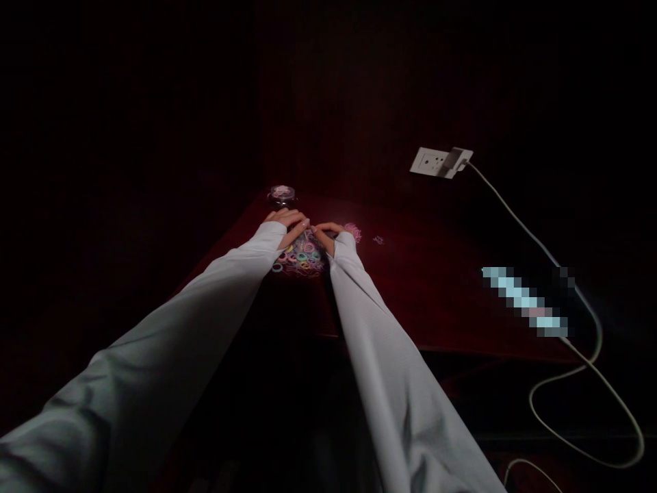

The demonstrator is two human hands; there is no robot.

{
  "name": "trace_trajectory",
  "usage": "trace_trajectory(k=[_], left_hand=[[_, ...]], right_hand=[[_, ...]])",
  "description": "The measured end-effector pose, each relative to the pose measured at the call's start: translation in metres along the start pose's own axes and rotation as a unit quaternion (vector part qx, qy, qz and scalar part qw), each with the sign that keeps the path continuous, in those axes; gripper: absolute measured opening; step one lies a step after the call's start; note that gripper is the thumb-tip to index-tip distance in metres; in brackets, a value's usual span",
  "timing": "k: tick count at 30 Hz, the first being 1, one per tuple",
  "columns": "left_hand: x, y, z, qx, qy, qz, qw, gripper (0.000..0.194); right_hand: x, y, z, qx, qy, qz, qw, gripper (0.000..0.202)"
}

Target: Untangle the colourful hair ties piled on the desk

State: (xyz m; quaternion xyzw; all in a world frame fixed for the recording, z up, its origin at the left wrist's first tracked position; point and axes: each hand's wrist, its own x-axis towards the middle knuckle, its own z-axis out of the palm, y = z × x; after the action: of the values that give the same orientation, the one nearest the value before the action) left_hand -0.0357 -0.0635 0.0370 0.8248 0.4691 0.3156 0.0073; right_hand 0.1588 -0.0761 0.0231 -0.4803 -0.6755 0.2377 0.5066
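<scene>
A pile of small coloured rings [302, 257], like little hair bands, lies on the dark red table between my wrists. My left hand [288, 222] is bent over the pile's far left side, its thumb and fingertips drawn together. From the right, my right hand [326, 235] meets it, fingers curled and tips close to the left thumb. Whatever the fingertips hold is too small to make out. Just beyond my left hand stands a round clear jar [282, 196] with something pink in its top. A pink bundle of bands [352, 233] rests beside my right wrist.
A few loose purple bands [378, 239] lie right of the pink bundle. On the wall is a white socket [430, 162] with a plugged-in charger [458, 162]. Its white cable [528, 233] runs down to a pixelated, bright object [523, 299] at the table's right.
</scene>
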Motion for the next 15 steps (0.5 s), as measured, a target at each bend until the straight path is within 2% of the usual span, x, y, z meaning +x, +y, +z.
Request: trace_trajectory(k=[7,11,15], left_hand=[[-0.007,0.011,0.001,-0.028,0.005,0.053,0.998,0.037],[-0.009,0.011,-0.001,-0.028,-0.003,0.051,0.998,0.037],[-0.011,0.013,-0.003,-0.016,0.008,0.034,0.999,0.047]], right_hand=[[0.001,0.0,-0.001,0.075,0.022,0.043,0.996,0.04],[0.003,0.006,-0.002,0.098,0.031,0.062,0.993,0.041],[0.001,0.008,-0.004,0.119,0.04,0.083,0.989,0.039]])
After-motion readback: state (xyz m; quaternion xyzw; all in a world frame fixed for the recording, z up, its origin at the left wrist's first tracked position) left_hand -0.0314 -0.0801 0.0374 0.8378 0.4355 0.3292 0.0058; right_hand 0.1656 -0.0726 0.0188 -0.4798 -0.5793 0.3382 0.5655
